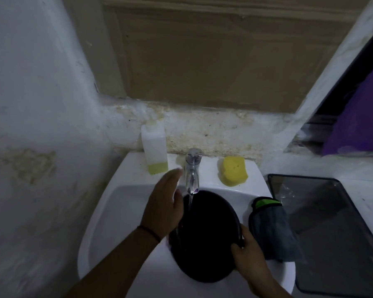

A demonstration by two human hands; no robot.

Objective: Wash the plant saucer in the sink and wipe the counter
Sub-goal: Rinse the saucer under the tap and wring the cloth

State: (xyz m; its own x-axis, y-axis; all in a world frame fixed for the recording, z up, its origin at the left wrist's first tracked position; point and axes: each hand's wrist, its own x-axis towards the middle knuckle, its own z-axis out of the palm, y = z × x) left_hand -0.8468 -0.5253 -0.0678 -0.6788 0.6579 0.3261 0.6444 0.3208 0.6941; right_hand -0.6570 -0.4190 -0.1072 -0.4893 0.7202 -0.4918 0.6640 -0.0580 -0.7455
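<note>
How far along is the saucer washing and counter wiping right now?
Done: the tap is running, water falling onto the dark saucer in the sink. In hand: the right hand grips the saucer's rim, while the left hand is open beside the tap. Left: the sponge and cloth lie untouched, so scrubbing and counter wiping remain.

sink (125, 203): glossy white ceramic
tap (193, 168): shiny metal
sponge (233, 171): porous yellow foam
cloth (271, 229): matt grey fabric
</note>
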